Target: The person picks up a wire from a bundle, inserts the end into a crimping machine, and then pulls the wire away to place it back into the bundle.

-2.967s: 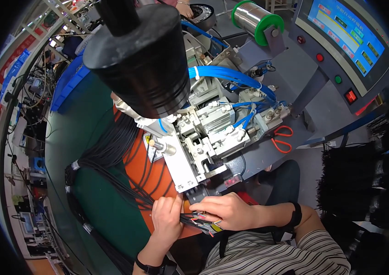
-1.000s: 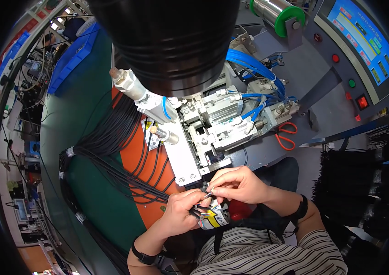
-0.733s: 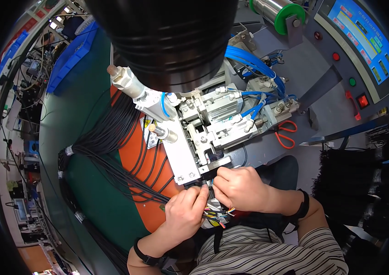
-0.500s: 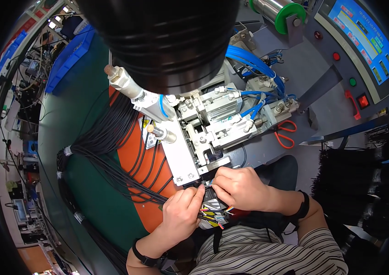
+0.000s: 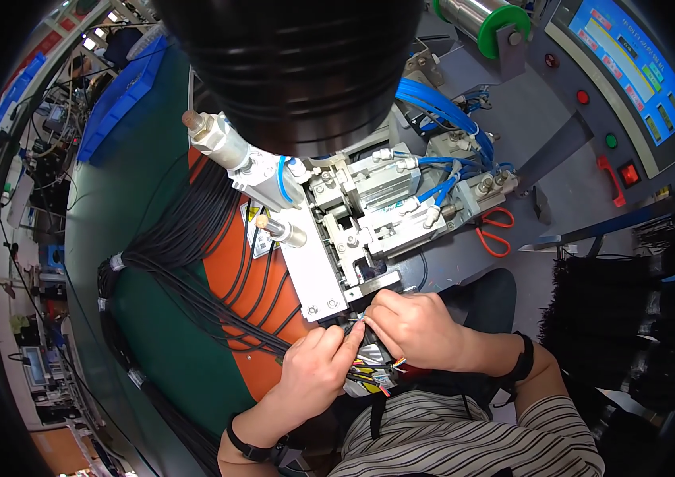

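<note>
My left hand is closed at the machine's front edge, its forefinger stretched toward the right fingertips. It pinches the end of a black cable, mostly hidden by the fingers. My right hand is closed too, thumb and forefinger pressed on the thin wires at that cable's end. The two hands' fingertips nearly meet. Just below them lie several cable ends with red, yellow and white wires. Right beyond the fingers stands a metal fixture with clamps, cylinders and blue air hoses.
Black cables fan over an orange board on a green mat. Red-handled scissors lie right of the fixture. A black cylinder hangs overhead. A control panel screen stands far right; black cable bundles hang at right.
My left fingertips have shifted slightly right and nearer the right ones. My right hand stays almost in place, still pinching.
</note>
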Demonstrator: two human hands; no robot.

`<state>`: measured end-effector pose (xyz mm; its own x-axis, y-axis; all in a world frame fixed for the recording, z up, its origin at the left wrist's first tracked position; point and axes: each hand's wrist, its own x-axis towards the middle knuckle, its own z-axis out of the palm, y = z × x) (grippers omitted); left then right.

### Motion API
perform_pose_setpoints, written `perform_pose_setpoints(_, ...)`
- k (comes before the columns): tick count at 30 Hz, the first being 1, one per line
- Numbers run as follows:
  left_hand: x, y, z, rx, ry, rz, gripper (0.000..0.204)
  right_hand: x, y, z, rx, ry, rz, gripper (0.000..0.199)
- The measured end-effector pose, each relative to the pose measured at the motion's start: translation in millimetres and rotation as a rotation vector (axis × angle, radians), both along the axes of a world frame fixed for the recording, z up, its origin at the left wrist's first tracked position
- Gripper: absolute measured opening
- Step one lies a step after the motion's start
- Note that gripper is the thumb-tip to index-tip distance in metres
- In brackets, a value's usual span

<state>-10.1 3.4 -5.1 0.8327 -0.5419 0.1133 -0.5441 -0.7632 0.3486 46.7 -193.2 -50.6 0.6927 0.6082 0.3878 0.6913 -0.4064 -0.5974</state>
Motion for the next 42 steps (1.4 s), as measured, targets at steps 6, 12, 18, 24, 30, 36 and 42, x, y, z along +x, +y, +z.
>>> perform_pose_setpoints(6,2.1,-3.2,1.5,0.048,-0.010,0.006,0.051,0.0,2.0,0.7,-0.018,-0.019,-0.007,0.011)
perform_pose_setpoints(12,1.8,-5.2,2.8,0.066,-0.008,-0.009,0.049,-1.9,-0.4,-2.7,0.001,-0.009,-0.020,0.011)
perform_pose_setpoints(18,2.9,-9.1,4.9,0.122,-0.026,-0.002,0.048,2.6,-1.8,5.9,-0.142,0.057,0.000,0.008)
perform_pose_setpoints(24,3.7,-5.6,-1.3,0.091,-0.081,0.000,0.048,0.7,2.6,-0.9,0.073,-0.056,-0.081,0.008)
perform_pose_setpoints(30,5.2,-5.4,1.9,0.082,-0.042,0.034,0.046,8.2,0.2,-1.3,-0.007,0.088,-0.023,0.008)
perform_pose_setpoints(36,-7.6,23.0,-10.8,-0.173,-0.105,0.229,0.048,9.0,-3.1,-15.1,0.256,0.573,-0.018,0.012)
perform_pose_setpoints(42,-19.0,25.3,-21.5,-0.124,-0.133,0.319,0.032,-1.6,-9.6,-4.5,0.267,0.330,-0.047,0.009)
